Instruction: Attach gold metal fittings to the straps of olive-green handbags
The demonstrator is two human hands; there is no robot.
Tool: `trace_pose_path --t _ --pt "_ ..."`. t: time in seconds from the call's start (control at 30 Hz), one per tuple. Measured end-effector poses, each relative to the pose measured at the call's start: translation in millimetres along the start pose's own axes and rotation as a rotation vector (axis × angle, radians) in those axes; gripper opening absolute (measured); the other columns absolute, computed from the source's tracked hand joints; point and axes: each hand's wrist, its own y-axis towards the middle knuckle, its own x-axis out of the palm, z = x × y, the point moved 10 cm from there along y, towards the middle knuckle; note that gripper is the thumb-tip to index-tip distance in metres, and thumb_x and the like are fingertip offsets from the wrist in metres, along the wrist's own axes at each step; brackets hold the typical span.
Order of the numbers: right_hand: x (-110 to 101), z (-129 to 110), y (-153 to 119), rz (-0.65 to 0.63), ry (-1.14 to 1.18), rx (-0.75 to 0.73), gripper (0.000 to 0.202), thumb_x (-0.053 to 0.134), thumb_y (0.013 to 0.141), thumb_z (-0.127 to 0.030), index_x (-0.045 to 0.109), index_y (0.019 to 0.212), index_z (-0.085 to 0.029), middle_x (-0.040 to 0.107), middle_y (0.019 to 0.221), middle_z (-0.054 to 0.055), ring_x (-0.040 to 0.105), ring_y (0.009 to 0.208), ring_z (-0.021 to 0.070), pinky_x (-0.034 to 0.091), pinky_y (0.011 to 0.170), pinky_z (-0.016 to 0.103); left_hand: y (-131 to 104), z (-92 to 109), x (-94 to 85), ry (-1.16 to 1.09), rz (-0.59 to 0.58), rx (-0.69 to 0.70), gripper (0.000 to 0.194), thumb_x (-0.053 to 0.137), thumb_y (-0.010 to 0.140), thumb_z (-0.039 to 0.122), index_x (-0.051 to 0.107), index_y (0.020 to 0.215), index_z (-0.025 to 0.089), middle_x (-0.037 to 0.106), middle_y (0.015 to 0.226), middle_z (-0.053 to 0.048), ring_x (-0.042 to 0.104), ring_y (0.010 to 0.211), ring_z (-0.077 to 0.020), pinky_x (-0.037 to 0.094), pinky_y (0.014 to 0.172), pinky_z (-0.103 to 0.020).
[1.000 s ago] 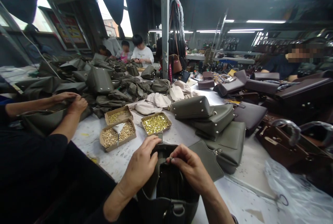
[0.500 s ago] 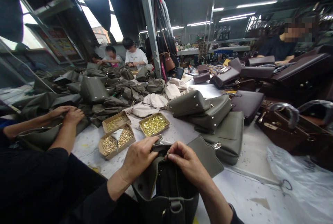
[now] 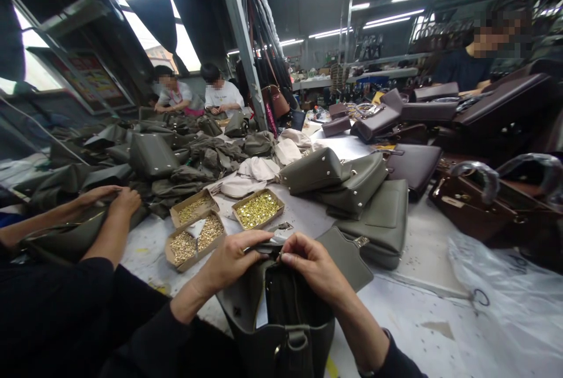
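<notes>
An olive-green handbag (image 3: 281, 331) stands open-topped in front of me, its dark lining and a white slip inside showing. My left hand (image 3: 229, 264) is closed on the bag's far rim, thumb and fingers pinching the leather. Against the same rim, my right hand (image 3: 310, 264) pinches a small metal piece (image 3: 280, 256), partly covered by the fingertips. A loose flap (image 3: 347, 258) extends to the right of the bag. Just beyond the left hand are cardboard boxes of gold-coloured studs (image 3: 210, 231) and small yellow metal parts (image 3: 257, 209).
To the left, a co-worker's hands (image 3: 121, 202) hold another green bag (image 3: 70, 231). Finished-looking green bags (image 3: 373, 220) lie stacked at the right, with brown bags (image 3: 461, 208) beyond. Clear plastic (image 3: 505, 290) covers the right table edge. A metal post (image 3: 241, 38) rises behind.
My view has shifted slightly. Both hands stay at the bag's far rim, and a metal clasp beyond the left fingertips shows more clearly.
</notes>
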Motion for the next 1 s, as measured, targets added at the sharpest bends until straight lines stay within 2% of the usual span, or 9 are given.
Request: trace_pose_path --t 0.1,0.2,0.3,0.47,0.57,0.67,0.77,0.87,1.0 --pt "1.2 0.9 1.0 0.002 -0.023 0.01 0.023 0.074 0.082 -0.041 0.063 0.082 -0.02 0.056 0.076 -0.002 0.049 0.074 0.0147 0.038 0.071 0.026 -1.4 -15.8 -6.0 -0.119 0.08 -0.096 0.028 0.067 0.085 0.023 0.076 0.111 0.024 0.076 0.113 -0.006 0.069 0.109 -0.0223 0.054 0.101 -0.036" --pt "3.5 2.3 1.4 -0.005 -0.043 0.02 0.025 0.075 0.081 -0.042 0.063 0.081 -0.02 0.056 0.075 -0.003 0.049 0.073 0.0144 0.038 0.07 0.026 -2.3 -21.9 -11.0 -0.19 0.14 -0.142 0.02 0.071 0.083 0.029 0.08 0.1 0.022 0.077 0.101 -0.007 0.072 0.097 -0.0218 0.057 0.091 -0.032" --pt "3.5 6.7 1.4 -0.003 -0.037 0.05 0.026 0.077 0.079 -0.042 0.064 0.08 -0.02 0.057 0.074 -0.003 0.049 0.072 0.0142 0.038 0.07 0.026 -0.6 -19.7 -11.0 -0.182 0.112 -0.168 0.02 0.068 0.086 0.031 0.08 0.099 0.023 0.078 0.096 -0.006 0.072 0.09 -0.0205 0.057 0.083 -0.029" --pt "-1.6 10.1 9.8 0.028 -0.079 0.07 0.021 0.077 0.076 -0.036 0.066 0.078 -0.019 0.06 0.073 -0.002 0.052 0.072 0.0147 0.04 0.07 0.026 7.3 -19.4 -4.9 -0.236 0.056 -0.247 0.025 0.064 0.086 0.032 0.08 0.102 0.022 0.078 0.104 -0.005 0.072 0.098 -0.0228 0.055 0.088 -0.031" --pt "0.6 11.1 21.4 0.02 -0.142 0.073 0.017 0.078 0.073 -0.033 0.068 0.077 -0.019 0.064 0.072 -0.002 0.055 0.071 0.0156 0.042 0.07 0.027 14.3 -23.9 0.8 -0.305 0.064 -0.293 0.026 0.065 0.082 0.034 0.081 0.098 0.021 0.079 0.101 -0.005 0.072 0.097 -0.0236 0.055 0.089 -0.032" --pt "7.4 13.0 28.6 -0.003 -0.249 0.055 0.011 0.076 0.074 -0.029 0.072 0.076 -0.02 0.067 0.072 -0.002 0.058 0.071 0.0167 0.043 0.071 0.028 16.6 -32.5 1.9 -0.409 0.134 -0.356 0.027 0.068 0.075 0.037 0.081 0.087 0.018 0.079 0.089 -0.006 0.072 0.087 -0.0246 0.056 0.082 -0.032" --pt "12.3 14.6 24.8 0.004 -0.307 0.027 0.007 0.075 0.078 -0.028 0.075 0.078 -0.022 0.07 0.075 -0.001 0.06 0.074 0.018 0.044 0.073 0.029 10.1 -39.6 0.0 -0.488 0.228 -0.41 0.023 0.071 0.07 0.037 0.08 0.075 0.016 0.077 0.076 -0.006 0.071 0.076 -0.0231 0.056 0.073 -0.031" --pt "15.3 9.2 14.9 0.028 -0.361 -0.034 0.003 0.075 0.081 -0.026 0.077 0.081 -0.024 0.07 0.08 0.0 0.062 0.079 0.019 0.045 0.077 0.03 -2.6 -43.5 -2.1 -0.515 0.329 -0.452 0.02 0.072 0.069 0.036 0.079 0.072 0.017 0.076 0.074 -0.005 0.07 0.075 -0.0224 0.055 0.074 -0.03" --pt "19.2 -8.5 5.0 0.077 -0.492 -0.203 0.007 0.078 0.08 -0.021 0.079 0.078 -0.028 0.059 0.087 0.001 0.057 0.087 0.0185 0.044 0.079 0.029 -18.5 -46.6 1.5 -0.543 0.397 -0.512 0.021 0.073 0.07 0.037 0.079 0.074 0.017 0.077 0.078 -0.005 0.071 0.079 -0.0235 0.055 0.077 -0.032"
